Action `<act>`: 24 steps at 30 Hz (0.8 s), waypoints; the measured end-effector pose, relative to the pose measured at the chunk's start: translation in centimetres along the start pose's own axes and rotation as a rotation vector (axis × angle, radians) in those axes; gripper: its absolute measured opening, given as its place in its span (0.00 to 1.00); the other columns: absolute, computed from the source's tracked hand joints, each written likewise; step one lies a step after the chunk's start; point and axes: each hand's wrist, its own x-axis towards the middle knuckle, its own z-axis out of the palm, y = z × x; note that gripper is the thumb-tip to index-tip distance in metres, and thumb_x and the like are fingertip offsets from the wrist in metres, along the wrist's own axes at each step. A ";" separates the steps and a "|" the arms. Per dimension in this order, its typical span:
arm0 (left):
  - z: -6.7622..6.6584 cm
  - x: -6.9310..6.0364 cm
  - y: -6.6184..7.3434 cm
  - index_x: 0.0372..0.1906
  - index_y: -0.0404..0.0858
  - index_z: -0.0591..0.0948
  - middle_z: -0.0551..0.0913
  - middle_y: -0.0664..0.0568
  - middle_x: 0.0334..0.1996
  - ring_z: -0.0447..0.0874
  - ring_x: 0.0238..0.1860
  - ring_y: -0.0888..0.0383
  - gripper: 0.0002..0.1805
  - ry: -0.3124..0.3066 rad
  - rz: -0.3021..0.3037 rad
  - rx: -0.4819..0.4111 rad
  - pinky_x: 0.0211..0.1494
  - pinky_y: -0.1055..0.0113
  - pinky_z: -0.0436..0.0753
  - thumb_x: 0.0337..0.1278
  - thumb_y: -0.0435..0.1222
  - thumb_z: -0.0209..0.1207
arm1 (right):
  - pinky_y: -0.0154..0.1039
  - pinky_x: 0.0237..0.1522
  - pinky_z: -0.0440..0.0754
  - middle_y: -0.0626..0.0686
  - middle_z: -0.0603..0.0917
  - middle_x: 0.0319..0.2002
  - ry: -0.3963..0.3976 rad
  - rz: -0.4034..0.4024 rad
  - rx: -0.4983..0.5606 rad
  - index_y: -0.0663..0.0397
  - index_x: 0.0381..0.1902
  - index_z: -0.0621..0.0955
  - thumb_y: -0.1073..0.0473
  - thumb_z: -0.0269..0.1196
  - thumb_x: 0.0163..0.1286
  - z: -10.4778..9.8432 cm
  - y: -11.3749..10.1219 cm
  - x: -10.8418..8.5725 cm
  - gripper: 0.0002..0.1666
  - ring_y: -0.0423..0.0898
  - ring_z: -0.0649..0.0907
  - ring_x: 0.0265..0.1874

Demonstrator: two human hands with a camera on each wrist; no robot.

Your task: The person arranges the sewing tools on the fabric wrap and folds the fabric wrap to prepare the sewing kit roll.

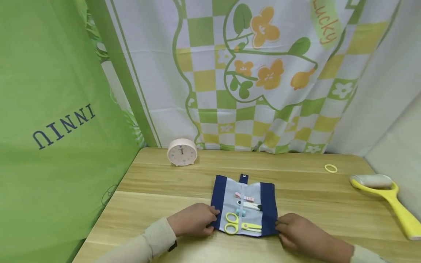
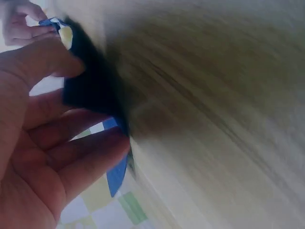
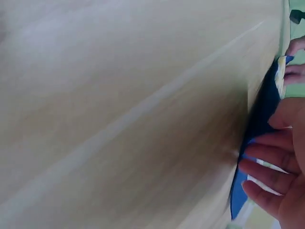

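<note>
A navy and grey fabric case [image 1: 269,204] lies spread on the wooden table. Under its white elastic strap are yellow scissors [image 1: 231,223], a teal thread spool [image 1: 241,212], a white-and-black tool [image 1: 251,206] and a pink clip-like item [image 1: 245,197]. The left hand [image 1: 196,220] pinches the case's lower left edge between thumb and fingers; in the left wrist view this hand [image 2: 52,129] has the dark cloth [image 2: 90,86] in its grip. At the lower right edge, the right hand [image 1: 304,233] pinches the navy border; the right wrist view shows its fingers [image 3: 271,176] against the cloth [image 3: 262,114].
A pink round clock [image 1: 182,152] stands at the table's back left. Toward the back right lies a yellow ring [image 1: 330,168], with a yellow-handled lint roller [image 1: 391,193] near the right edge. Patterned curtains [image 1: 204,80] hang behind the table [image 1: 148,179], and green fabric [image 1: 59,175] covers the left side.
</note>
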 end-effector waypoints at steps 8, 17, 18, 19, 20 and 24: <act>-0.5 -0.5 -1.4 0.40 0.46 0.90 0.90 0.61 0.31 0.79 0.27 0.78 0.10 0.074 -0.071 -0.355 0.34 0.83 0.78 0.68 0.40 0.59 | 0.21 0.39 0.78 0.39 0.87 0.34 0.025 0.205 0.334 0.42 0.33 0.84 0.68 0.71 0.57 -2.4 1.4 0.2 0.13 0.32 0.85 0.36; -1.1 0.5 -1.7 0.46 0.42 0.79 0.83 0.58 0.23 0.71 0.21 0.74 0.08 0.298 -0.247 -0.789 0.27 0.78 0.75 0.64 0.33 0.63 | 0.25 0.29 0.77 0.32 0.84 0.26 0.099 0.487 0.373 0.34 0.23 0.80 0.70 0.70 0.55 -3.1 1.9 1.1 0.20 0.23 0.79 0.29; -0.9 0.7 -1.7 0.44 0.43 0.78 0.82 0.58 0.23 0.70 0.21 0.74 0.07 0.316 -0.258 -0.780 0.27 0.78 0.75 0.64 0.32 0.63 | 0.26 0.28 0.76 0.33 0.84 0.25 0.073 0.511 0.381 0.34 0.22 0.80 0.69 0.70 0.56 -3.0 2.0 1.1 0.19 0.23 0.78 0.28; -0.6 1.0 -1.7 0.42 0.43 0.78 0.82 0.58 0.24 0.71 0.22 0.74 0.07 0.330 -0.266 -0.771 0.27 0.78 0.76 0.63 0.31 0.63 | 0.27 0.26 0.75 0.32 0.82 0.24 0.046 0.529 0.383 0.35 0.20 0.79 0.67 0.70 0.56 -2.9 2.1 1.1 0.19 0.22 0.76 0.26; -0.5 1.2 -1.7 0.40 0.43 0.78 0.82 0.58 0.25 0.72 0.24 0.74 0.07 0.338 -0.276 -0.762 0.28 0.78 0.77 0.62 0.31 0.63 | 0.27 0.25 0.73 0.32 0.80 0.22 0.017 0.547 0.387 0.36 0.19 0.77 0.66 0.70 0.57 -2.8 2.2 1.2 0.19 0.22 0.74 0.24; 0.0 2.0 -1.9 0.39 0.41 0.83 0.84 0.54 0.29 0.73 0.27 0.72 0.06 0.322 -0.311 -0.727 0.30 0.78 0.77 0.59 0.29 0.62 | 0.26 0.23 0.63 0.32 0.67 0.16 -0.093 0.612 0.370 0.40 0.14 0.72 0.62 0.69 0.57 -2.4 2.6 1.7 0.20 0.25 0.62 0.18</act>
